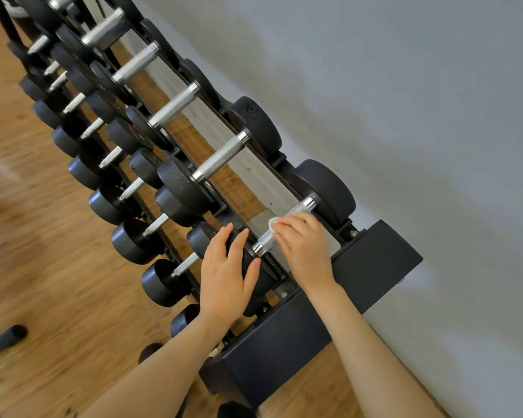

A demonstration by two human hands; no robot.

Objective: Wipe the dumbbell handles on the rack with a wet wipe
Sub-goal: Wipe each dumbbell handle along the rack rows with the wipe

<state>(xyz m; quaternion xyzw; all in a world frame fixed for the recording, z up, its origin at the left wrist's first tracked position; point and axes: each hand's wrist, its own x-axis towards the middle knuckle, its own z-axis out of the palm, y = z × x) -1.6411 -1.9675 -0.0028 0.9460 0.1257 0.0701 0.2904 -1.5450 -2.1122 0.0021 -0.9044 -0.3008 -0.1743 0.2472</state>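
A black dumbbell rack [375,267] runs from the near right to the far left along the wall. On its top tier the nearest dumbbell has a knurled steel handle [266,241]. My right hand [305,245] curls over this handle and presses a white wet wipe [274,221] against it. My left hand [227,267] rests with straight fingers on that dumbbell's near black head [251,260]. The neighbouring dumbbell handle [221,156] lies bare further along the top tier.
Several more dumbbells fill the top tier and two lower tiers toward the far left. A grey wall [405,101] stands right behind the rack. Wooden floor [43,267] spreads to the left, with a dark bar end [3,339] lying low left.
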